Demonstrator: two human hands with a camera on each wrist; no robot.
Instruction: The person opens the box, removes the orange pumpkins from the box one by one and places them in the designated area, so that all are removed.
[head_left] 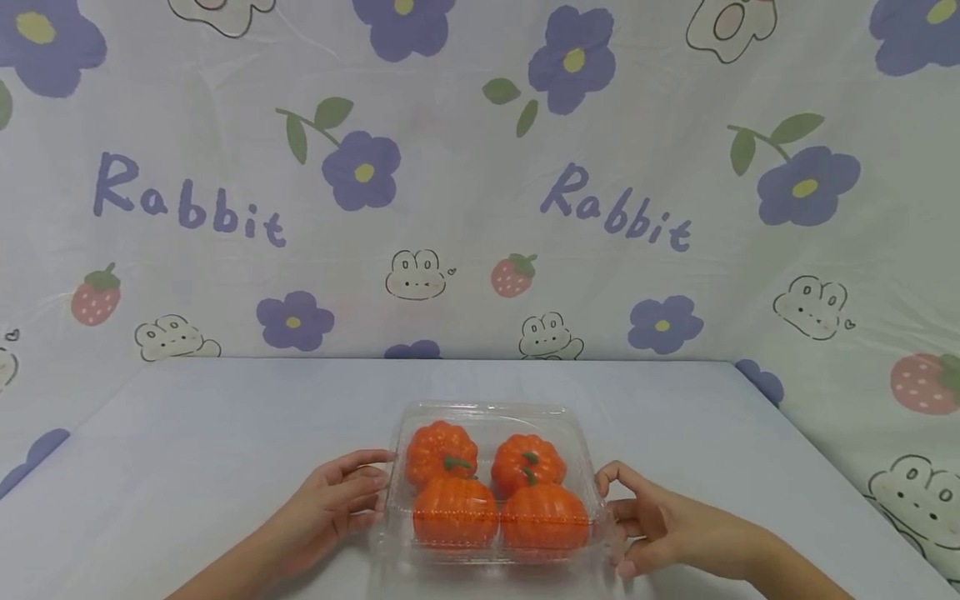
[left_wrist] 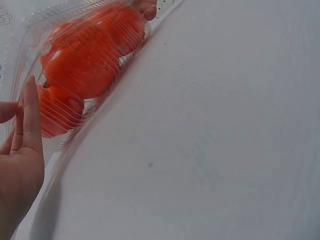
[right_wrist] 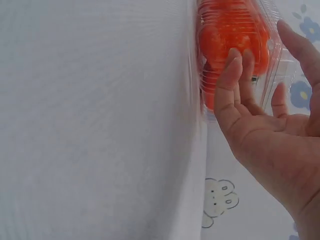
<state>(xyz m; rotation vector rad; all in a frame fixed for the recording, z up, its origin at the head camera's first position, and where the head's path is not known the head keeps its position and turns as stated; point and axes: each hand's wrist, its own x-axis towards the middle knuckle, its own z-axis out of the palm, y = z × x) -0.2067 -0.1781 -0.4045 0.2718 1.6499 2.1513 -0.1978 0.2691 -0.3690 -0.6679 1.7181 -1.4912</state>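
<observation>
A clear plastic box (head_left: 487,408) sits on the table close to me, with several small orange pumpkins (head_left: 456,510) with green stems inside it. On its left side, my left hand (head_left: 330,510) rests its fairly straight fingers along the wall. The left wrist view shows that hand (left_wrist: 22,165) beside the ridged plastic. At the right side is my right hand (head_left: 667,529), fingers spread and slightly bent by the edge. In the right wrist view this hand (right_wrist: 270,132) is not closed around the box; whether every fingertip touches it, I cannot tell.
A pale cloth covers the table (head_left: 225,433). Behind it hangs a white curtain (head_left: 465,192) printed with purple flowers, rabbits and strawberries. The same print continues past the table's right edge.
</observation>
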